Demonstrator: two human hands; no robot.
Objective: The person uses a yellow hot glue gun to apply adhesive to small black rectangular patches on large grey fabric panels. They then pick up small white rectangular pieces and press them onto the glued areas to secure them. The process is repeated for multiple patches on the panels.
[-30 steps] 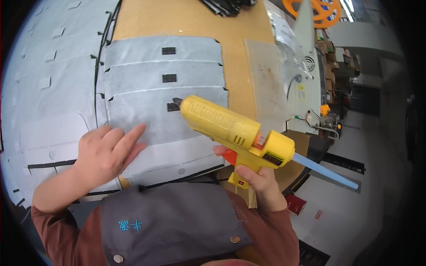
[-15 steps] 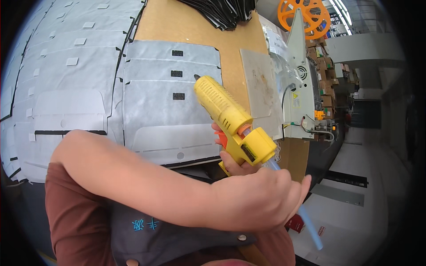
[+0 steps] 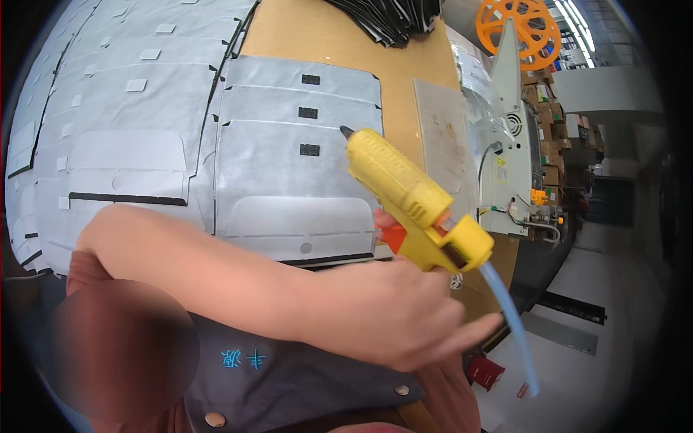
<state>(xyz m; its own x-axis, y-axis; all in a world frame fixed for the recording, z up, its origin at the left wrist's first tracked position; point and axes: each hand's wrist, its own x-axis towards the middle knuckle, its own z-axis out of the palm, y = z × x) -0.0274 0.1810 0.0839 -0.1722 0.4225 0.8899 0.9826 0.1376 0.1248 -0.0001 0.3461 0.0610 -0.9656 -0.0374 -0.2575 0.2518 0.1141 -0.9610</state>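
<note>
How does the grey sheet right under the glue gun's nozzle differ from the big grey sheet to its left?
The sheet under the glue gun nozzle, the right grey sheet, carries small black patches; the left grey sheet carries pale grey ones. The right grey sheet lies in a narrower stepped stack nearer the bare tan table; the left grey sheet is wider and reaches the picture's left rim. Both are flat, silvery grey, with a rounded flap outline and a dark lower edge.

Yellow glue gun [image 3: 411, 198] with orange trigger [image 3: 393, 237] and pale blue stick [image 3: 512, 325]; silver-grey sheets [image 3: 289, 173] bearing black patches; tan bench [image 3: 325, 36]; orange spool [image 3: 518, 23].
</note>
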